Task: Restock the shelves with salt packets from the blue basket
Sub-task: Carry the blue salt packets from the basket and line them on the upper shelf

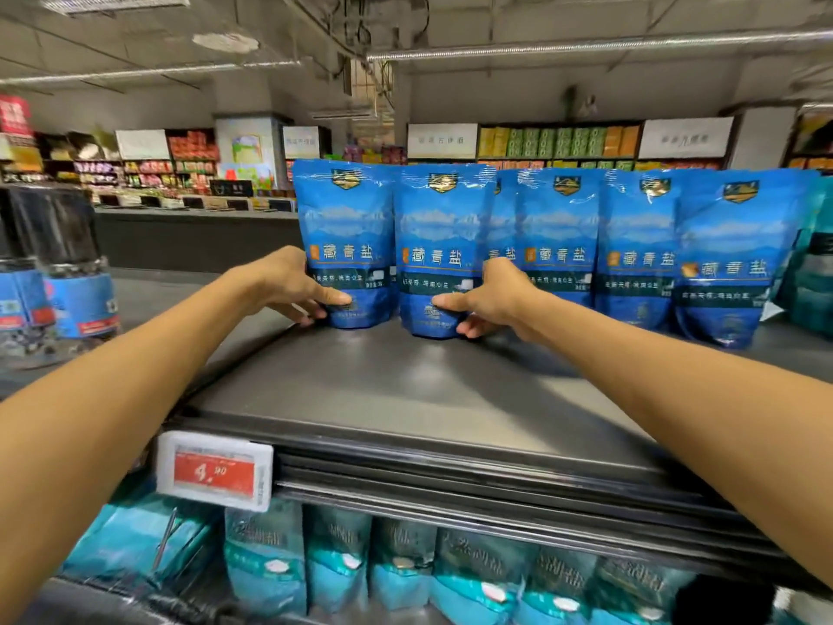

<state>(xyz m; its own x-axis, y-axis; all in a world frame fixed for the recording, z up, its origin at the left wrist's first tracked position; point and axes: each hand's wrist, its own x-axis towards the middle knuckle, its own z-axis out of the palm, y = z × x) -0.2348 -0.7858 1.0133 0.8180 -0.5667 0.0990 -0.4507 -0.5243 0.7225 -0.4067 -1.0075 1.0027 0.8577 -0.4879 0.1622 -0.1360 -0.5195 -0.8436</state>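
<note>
Several blue salt packets stand upright in a row at the back of the grey top shelf [405,390]. My left hand [288,281] grips the lower left side of the leftmost packet [345,227], thumb across its front. My right hand [489,297] grips the lower right side of the second packet [444,236], thumb on its front and fingers behind. Both packets rest on the shelf. More packets [640,245] fill the row to the right. The blue basket is out of view.
Jars with black lids and blue labels [67,272] stand at the left. A red price tag [214,473] hangs on the shelf's front edge. Teal salt packets [405,566] fill the shelf below. Bare shelf lies in front of the row.
</note>
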